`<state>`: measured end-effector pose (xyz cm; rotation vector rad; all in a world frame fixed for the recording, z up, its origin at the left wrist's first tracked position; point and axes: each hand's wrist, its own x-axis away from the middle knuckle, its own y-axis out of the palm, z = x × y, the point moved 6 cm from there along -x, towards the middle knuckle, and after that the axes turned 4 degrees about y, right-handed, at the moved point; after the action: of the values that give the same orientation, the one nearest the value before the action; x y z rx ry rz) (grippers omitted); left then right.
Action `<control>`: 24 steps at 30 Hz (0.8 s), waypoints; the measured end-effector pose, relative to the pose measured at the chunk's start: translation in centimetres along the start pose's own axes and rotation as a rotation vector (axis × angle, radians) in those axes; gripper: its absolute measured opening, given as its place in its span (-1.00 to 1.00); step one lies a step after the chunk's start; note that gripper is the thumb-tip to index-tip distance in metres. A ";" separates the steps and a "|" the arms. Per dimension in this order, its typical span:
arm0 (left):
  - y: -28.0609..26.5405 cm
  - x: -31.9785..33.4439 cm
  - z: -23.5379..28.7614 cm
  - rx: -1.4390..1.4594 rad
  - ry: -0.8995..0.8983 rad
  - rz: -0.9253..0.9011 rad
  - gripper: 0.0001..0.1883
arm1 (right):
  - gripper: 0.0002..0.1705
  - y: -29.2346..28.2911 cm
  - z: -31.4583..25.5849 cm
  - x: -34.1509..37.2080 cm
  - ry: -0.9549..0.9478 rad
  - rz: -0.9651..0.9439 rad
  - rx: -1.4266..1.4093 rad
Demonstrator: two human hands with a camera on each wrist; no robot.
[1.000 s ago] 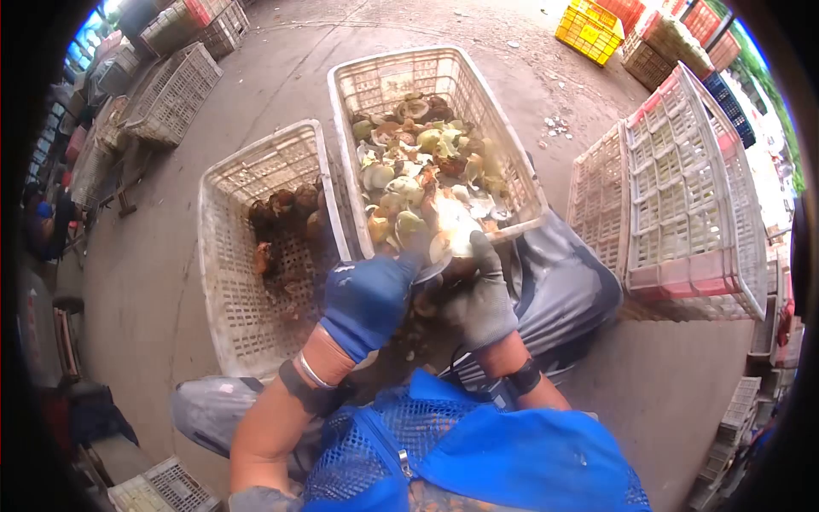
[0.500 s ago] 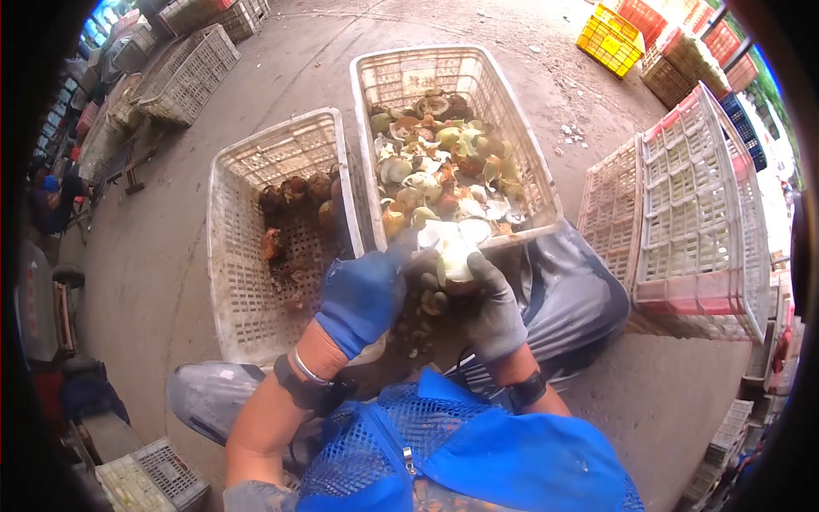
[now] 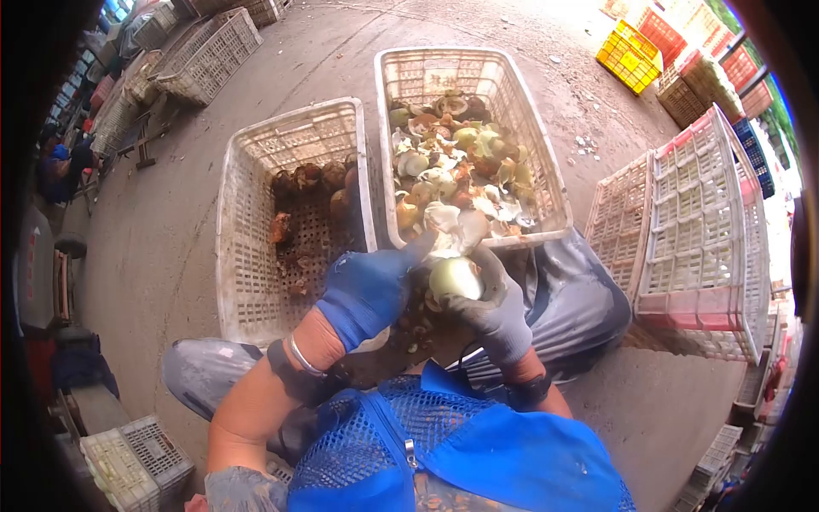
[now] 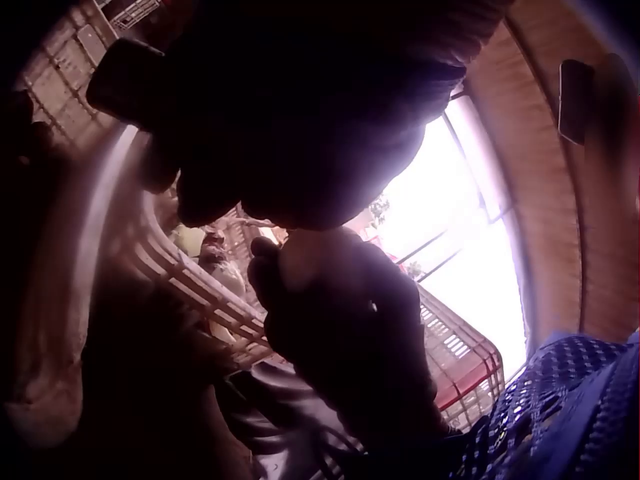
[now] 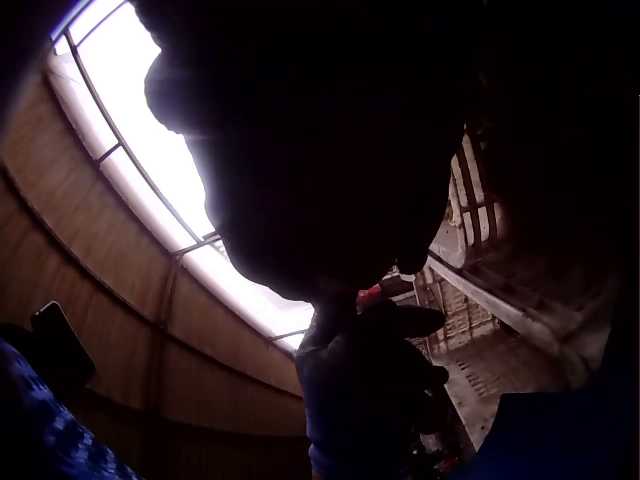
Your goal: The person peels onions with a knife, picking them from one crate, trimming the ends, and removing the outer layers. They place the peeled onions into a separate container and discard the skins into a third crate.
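Note:
A smooth, pale round bulb (image 3: 456, 278) sits in the grip of my grey-gloved right hand (image 3: 497, 314), with the thumb along its far right side. Just beyond the bulb, white peel (image 3: 445, 224) rises in curved pieces, and my blue-gloved left hand (image 3: 363, 290) pinches its left edge; whatever else lies in that palm is hidden. Both hands are over the near edge of a pale crate (image 3: 546, 239) of peels and scraps. In the left wrist view the left hand (image 4: 310, 110) is a dark shape above the right hand (image 4: 345, 320); the right wrist view is mostly dark.
Left of the peel crate stands another pale crate (image 3: 229, 230) with several brown bulbs (image 3: 309, 175) at its far end. Large crates (image 3: 695, 230) stand close on the right, a yellow crate (image 3: 630, 55) farther back. My bent legs (image 3: 563, 294) flank the work.
The bulb has turned in my right hand, showing its smooth pale side. White peel now stands up beyond it. A grey blade seen by my left hand a second ago is no longer visible.

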<state>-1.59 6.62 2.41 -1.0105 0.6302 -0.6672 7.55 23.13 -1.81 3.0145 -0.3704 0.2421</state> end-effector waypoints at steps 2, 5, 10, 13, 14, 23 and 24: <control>0.3 -0.3 -0.8 0.228 -0.187 -0.118 -0.53 | -0.02 0.2 -0.1 0.1 -0.009 -0.007 0.035; 2.3 -1.1 -2.7 0.340 -0.192 -0.053 -0.57 | -0.07 1.1 -1.1 -0.1 -0.012 -0.091 -0.248; 1.2 0.7 -2.1 0.366 -0.166 0.123 -0.60 | -0.09 -0.1 -1.3 -0.2 0.210 -0.002 -0.597; -0.9 0.6 0.8 0.173 0.033 0.198 -0.50 | -0.07 -0.1 -1.6 -0.2 0.239 0.024 -0.544; -1.1 0.7 1.1 0.173 0.023 0.203 -0.50 | -0.05 -0.2 -1.2 -0.3 0.216 0.012 -0.484; -0.6 0.4 0.2 0.043 0.018 -0.018 -0.45 | 0.10 0.4 -1.9 -0.9 -0.037 -0.143 -0.057; -0.2 0.4 -0.2 0.068 -0.021 -0.013 -0.57 | 0.10 0.3 -1.8 -1.1 -0.080 -0.136 -0.002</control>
<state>-1.47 6.16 2.42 -0.9582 0.5791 -0.6839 6.14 23.27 -0.16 3.0372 -0.1699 0.1102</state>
